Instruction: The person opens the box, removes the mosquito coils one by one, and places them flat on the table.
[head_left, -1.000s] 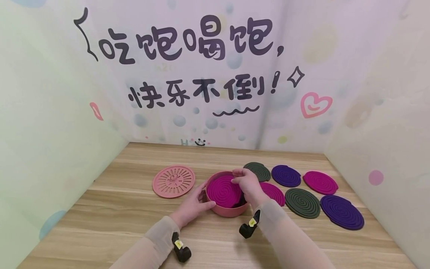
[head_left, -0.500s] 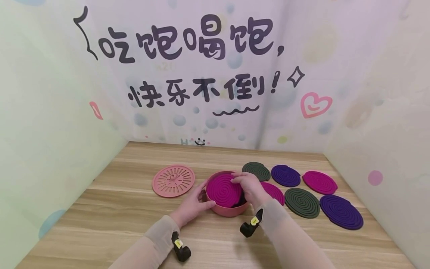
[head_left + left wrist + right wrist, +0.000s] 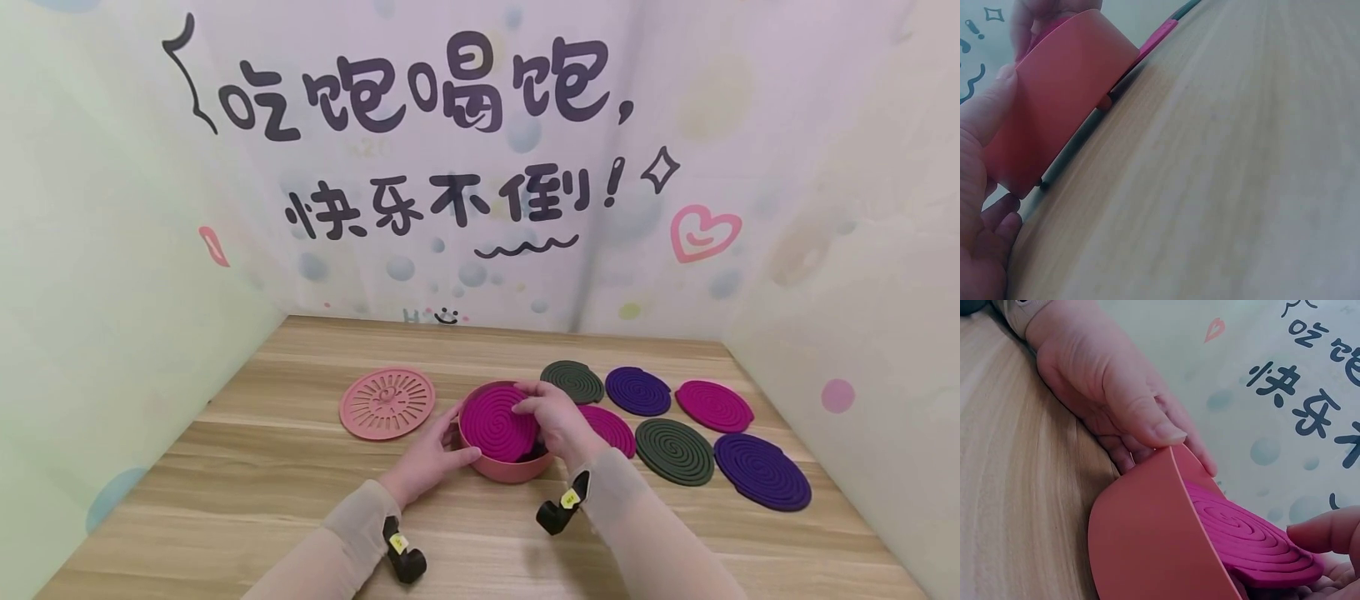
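In the head view, a round salmon-pink box (image 3: 508, 473) stands on the table, a magenta spiral mosquito coil (image 3: 495, 423) tilted inside it. My left hand (image 3: 426, 463) holds the box from the left, its thumb at the near rim and the other fingers along the outer wall. The coil's right edge is pinched by my right hand (image 3: 558, 421); the right wrist view shows the thumb (image 3: 1322, 532) on top and fingers below. A dark patch shows in the box under that raised edge. Small feet lift the box off the table in the left wrist view.
Left of the box lies a pink slotted lid (image 3: 387, 403). On the right are several flat coils, including a green one (image 3: 675, 451), a purple one (image 3: 762, 472) and a magenta one (image 3: 715, 407). Another magenta coil (image 3: 609, 429) lies partly behind my right hand. Walls enclose the table.
My right hand has shifted slightly down and left at the coil's edge, and the coil has turned a little within the box. The left hand stays in place.
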`<action>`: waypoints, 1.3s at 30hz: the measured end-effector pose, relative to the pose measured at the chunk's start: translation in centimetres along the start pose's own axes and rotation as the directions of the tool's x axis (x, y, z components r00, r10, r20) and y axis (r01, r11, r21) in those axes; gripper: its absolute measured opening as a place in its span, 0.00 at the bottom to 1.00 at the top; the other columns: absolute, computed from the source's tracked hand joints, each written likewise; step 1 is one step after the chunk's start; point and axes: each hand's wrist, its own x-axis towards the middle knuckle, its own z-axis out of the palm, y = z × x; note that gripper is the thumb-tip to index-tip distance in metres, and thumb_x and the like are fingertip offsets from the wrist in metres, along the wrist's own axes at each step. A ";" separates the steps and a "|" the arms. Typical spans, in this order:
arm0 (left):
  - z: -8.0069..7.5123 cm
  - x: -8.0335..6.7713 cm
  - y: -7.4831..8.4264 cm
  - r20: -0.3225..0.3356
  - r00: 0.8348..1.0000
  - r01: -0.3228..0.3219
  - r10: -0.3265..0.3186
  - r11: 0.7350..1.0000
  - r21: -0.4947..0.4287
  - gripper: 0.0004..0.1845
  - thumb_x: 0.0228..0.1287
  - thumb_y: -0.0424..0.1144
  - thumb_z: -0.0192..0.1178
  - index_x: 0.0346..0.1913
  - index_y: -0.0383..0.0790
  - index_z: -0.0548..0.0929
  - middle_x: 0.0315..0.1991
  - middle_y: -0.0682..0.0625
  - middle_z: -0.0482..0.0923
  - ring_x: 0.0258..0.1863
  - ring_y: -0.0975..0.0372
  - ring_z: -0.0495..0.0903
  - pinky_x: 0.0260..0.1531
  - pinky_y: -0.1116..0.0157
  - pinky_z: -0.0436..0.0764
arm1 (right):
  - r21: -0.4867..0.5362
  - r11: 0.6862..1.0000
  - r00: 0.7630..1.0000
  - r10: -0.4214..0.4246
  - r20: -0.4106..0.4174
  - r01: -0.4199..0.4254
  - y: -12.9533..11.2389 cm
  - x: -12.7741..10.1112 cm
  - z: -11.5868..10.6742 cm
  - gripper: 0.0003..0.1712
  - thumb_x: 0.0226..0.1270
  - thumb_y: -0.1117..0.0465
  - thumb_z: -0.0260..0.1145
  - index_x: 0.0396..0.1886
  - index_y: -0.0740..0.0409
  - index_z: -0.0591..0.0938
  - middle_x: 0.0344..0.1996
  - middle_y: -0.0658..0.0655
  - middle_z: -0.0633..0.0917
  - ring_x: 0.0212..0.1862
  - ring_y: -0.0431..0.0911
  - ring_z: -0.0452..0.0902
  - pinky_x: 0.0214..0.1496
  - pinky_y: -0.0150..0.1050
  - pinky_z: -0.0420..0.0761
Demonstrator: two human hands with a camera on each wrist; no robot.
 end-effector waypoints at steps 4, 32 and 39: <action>0.0 0.0 -0.1 -0.001 1.000 0.005 -0.005 1.000 -0.005 0.43 0.48 0.49 0.62 0.65 0.57 0.49 0.60 0.51 0.57 0.56 0.58 0.61 0.52 0.62 0.64 | 0.009 1.000 1.000 -0.018 -0.003 0.018 0.1 -0.1 0.0 0.27 0.50 0.74 0.56 0.53 0.56 0.70 0.47 0.60 0.71 0.43 0.50 0.69 0.33 0.38 0.74; 0.0 -0.1 0.1 -0.012 1.000 0.004 -0.004 1.000 -0.001 0.42 0.49 0.49 0.61 0.65 0.58 0.50 0.61 0.51 0.56 0.57 0.57 0.60 0.53 0.59 0.63 | -0.057 0.997 0.999 -0.045 0.010 0.045 0.3 -0.3 0.0 0.31 0.47 0.76 0.58 0.54 0.54 0.69 0.45 0.60 0.73 0.34 0.48 0.73 0.25 0.37 0.76; 0.0 -0.1 0.2 -0.012 1.000 0.023 -0.023 1.000 -0.009 0.43 0.47 0.50 0.62 0.65 0.57 0.50 0.61 0.49 0.54 0.57 0.56 0.59 0.53 0.60 0.62 | -0.035 0.998 0.998 -0.059 -0.018 0.059 0.5 -0.3 -0.1 0.31 0.46 0.76 0.59 0.54 0.56 0.69 0.44 0.60 0.73 0.30 0.47 0.74 0.22 0.35 0.74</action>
